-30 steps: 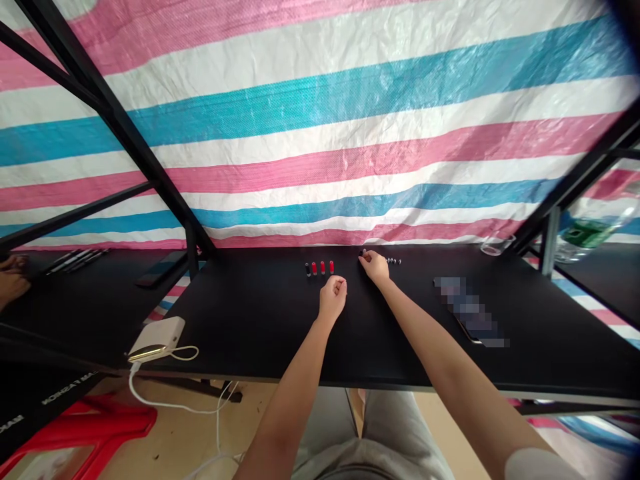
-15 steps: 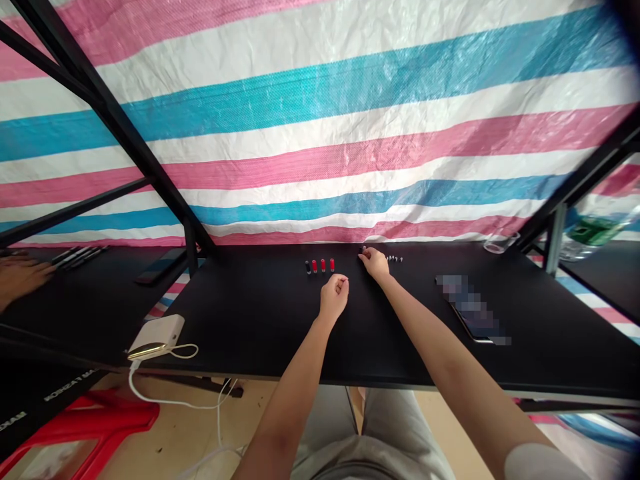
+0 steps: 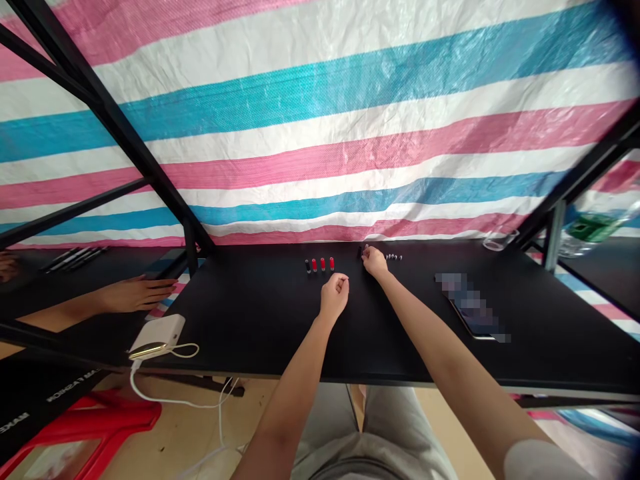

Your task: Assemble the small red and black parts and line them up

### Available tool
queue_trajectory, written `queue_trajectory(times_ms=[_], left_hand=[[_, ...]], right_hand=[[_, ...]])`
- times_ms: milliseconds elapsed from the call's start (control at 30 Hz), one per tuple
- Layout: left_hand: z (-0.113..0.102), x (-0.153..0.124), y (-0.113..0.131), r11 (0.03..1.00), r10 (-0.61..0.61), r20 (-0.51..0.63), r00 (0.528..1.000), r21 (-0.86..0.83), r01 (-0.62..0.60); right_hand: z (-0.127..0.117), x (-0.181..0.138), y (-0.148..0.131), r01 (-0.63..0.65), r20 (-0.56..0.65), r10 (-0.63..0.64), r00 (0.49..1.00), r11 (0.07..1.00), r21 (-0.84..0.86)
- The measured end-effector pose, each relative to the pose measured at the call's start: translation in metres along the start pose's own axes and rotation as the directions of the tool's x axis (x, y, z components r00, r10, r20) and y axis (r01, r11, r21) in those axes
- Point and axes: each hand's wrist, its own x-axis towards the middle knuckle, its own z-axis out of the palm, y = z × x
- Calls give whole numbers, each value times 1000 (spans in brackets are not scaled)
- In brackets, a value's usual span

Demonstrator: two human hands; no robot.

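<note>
My left hand [image 3: 334, 295] rests on the black table [image 3: 260, 320] with its fingers curled into a loose fist; what is inside it is hidden. Just beyond it stands a short row of small cylinders [image 3: 320, 265], one black and three red. My right hand [image 3: 375, 262] reaches farther back, fingers pinched at a small dark piece [image 3: 360, 251] near the table's rear edge. A few tiny dark beads [image 3: 394, 257] lie just right of that hand.
A phone [image 3: 473, 308] lies on the table at right. A white power bank [image 3: 157, 337] with a cable sits at the front-left corner. Another person's hand [image 3: 135, 293] covers a phone on the neighbouring table. A glass [image 3: 495, 241] and a green bottle [image 3: 593, 230] stand far right.
Another person's arm has reached rightward across the left table onto the phone there. My own hands have barely moved.
</note>
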Motion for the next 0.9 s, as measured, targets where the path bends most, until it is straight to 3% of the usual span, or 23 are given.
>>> queue_trajectory(times_ms=[367,633,767,900], left_hand=[[0,0,2,1000,-17,-2,1000,12,17],[0,-1,1,999,-10,0,1000,35,10],[1,-1,-1,995,5,-31,999,100,-2],[1,-1,1,984,20,-42,999,177,-12]], right_hand=[[-4,1,-1,-27,26,28,999,999,-31],[-16,-24,-8,-80,22,82,996,994,-73],[-17,-55,-15,-24,-116,37,993,993,113],[-13,-91,-20,163,-278,-49,959,899,406]])
